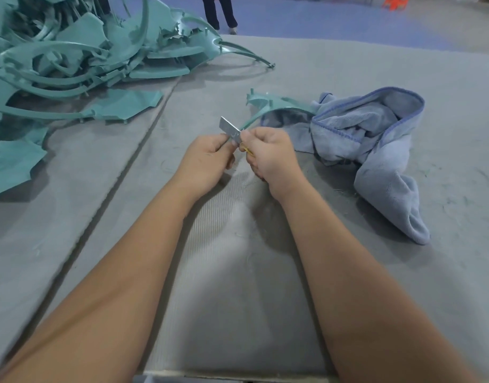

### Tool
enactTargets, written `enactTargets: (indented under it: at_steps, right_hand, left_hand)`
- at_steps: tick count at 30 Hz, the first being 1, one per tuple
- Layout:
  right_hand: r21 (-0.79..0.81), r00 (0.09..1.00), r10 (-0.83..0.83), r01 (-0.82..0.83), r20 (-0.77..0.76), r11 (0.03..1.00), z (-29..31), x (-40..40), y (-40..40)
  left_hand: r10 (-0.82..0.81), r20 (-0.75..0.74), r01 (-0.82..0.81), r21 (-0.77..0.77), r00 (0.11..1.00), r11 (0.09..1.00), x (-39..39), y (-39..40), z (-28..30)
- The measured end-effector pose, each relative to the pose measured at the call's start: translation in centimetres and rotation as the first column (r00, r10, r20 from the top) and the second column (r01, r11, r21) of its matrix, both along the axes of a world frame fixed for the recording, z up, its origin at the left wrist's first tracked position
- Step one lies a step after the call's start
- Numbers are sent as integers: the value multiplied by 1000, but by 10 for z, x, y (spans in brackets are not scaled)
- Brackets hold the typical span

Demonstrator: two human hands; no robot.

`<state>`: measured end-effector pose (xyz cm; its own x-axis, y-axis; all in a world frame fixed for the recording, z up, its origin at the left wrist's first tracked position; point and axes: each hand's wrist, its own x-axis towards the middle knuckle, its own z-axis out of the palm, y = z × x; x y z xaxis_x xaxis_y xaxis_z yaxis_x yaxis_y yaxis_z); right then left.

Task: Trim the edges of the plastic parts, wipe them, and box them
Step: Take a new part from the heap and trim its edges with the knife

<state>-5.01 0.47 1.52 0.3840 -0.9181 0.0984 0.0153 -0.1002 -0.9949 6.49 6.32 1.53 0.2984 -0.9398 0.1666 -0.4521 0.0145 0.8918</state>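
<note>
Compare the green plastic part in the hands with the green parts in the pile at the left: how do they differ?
The held part is single; the pile is many parts tangled together. The held part is gripped by the right hand with the blade in the left hand against it; the pile lies untouched. The held part reaches the blue cloth; the pile lies apart from it. Both are teal.

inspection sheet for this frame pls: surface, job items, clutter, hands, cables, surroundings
Surface: grey mat, seam on left, fine shavings scattered.
Job's things: teal part in work, far end against the cloth; blade at its near end; pile of teal parts far left. No box seen.
Clutter: nothing seen beyond shavings.
Grippers: left hand pinches the blade; right hand grips the part's near end.
Cables: nothing seen.
Surroundings: blue floor; a person's legs beyond the table.
</note>
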Motion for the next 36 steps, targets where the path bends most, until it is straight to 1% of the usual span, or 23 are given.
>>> enactTargets:
  at_steps: [1, 3, 5, 6, 7, 8, 10, 12, 14, 16, 17, 18, 20, 22, 24, 26, 27, 28, 29, 30, 34, 36]
  right_hand:
    - [17, 997, -59, 59, 41, 998, 0, -3, -3]
    - [132, 970, -179, 158, 167, 979, 3, -11, -12]
    - [257, 924, -263, 193, 276, 947, 6, -16, -17]
    - [292, 909, -286, 198, 302, 936, 7, -18, -18]
    - [301, 910, -284, 192, 301, 934, 8, -17, -17]
    - [282, 930, -250, 172, 269, 944, 8, -17, -16]
    - [187, 984, -94, 65, 150, 980, 8, -16, -10]
    - [116, 998, 38, -44, 53, 992, 8, -17, -5]
    - [97, 998, 40, -44, 40, 994, 7, -16, -5]
    - [120, 995, -38, 27, 94, 992, 8, -14, -6]
    - [174, 981, -113, 85, 158, 981, 8, -14, -10]
    - [254, 951, -198, 135, 240, 958, 9, -16, -14]
    - [383, 877, -320, 175, 358, 907, 8, -23, -24]
    - [445, 837, -373, 179, 400, 877, 7, -26, -29]
    - [472, 822, -399, 185, 406, 862, 5, -25, -30]
    - [474, 812, -413, 196, 412, 858, 5, -25, -29]
    - [462, 816, -415, 210, 403, 862, 5, -26, -29]
    - [441, 826, -414, 230, 382, 867, 6, -28, -30]
    - [416, 841, -407, 247, 357, 875, 6, -29, -30]
    - [389, 854, -394, 254, 340, 885, 6, -30, -30]
    - [308, 897, -333, 242, 290, 920, 7, -25, -28]
    - [339, 887, -361, 258, 287, 905, 10, -26, -29]
  left_hand:
    - [-15, 3, 15, -20, 1000, 1000, -1, 1, 0]
    - [-25, 30, 26, -26, 999, 999, 0, 3, -2]
    - [-26, 48, 27, -30, 999, 999, 6, 6, -2]
    - [-11, 46, 13, -30, 999, 999, 9, 7, -1]
    - [8, 38, -6, -31, 999, 999, 12, 7, -1]
    - [22, 28, -21, -32, 999, 999, 15, 7, -1]
    - [31, 17, -30, -36, 999, 999, 15, 7, 0]
    - [21, 9, -20, -44, 1000, 999, 13, 6, 0]
    - [-7, -16, 7, -41, 1000, 999, 13, 6, 0]
    - [-36, -58, 34, -35, 998, 999, 16, 7, 0]
    - [-40, -71, 38, -30, 997, 999, 19, 7, 0]
    - [-40, -79, 38, -25, 996, 999, 22, 8, 0]
    - [-30, -94, 28, -18, 995, 999, 30, 11, 0]
    - [-22, -68, 22, -1, 997, 1000, 38, 15, 1]
    - [-1, 21, 0, 44, 1000, 999, 44, 16, 1]
    - [30, 210, -48, 82, 977, 995, 47, 15, 4]
    - [53, 350, -85, 77, 935, 993, 49, 14, 5]
    - [73, 491, -112, 51, 868, 992, 49, 14, 6]
    - [89, 603, -120, 11, 793, 993, 47, 12, 7]
    - [94, 671, -112, -17, 735, 994, 43, 10, 7]
    - [118, 767, -92, -77, 631, 993, 13, -7, 1]
    - [206, 750, -126, -163, 629, 979, 9, -12, -3]
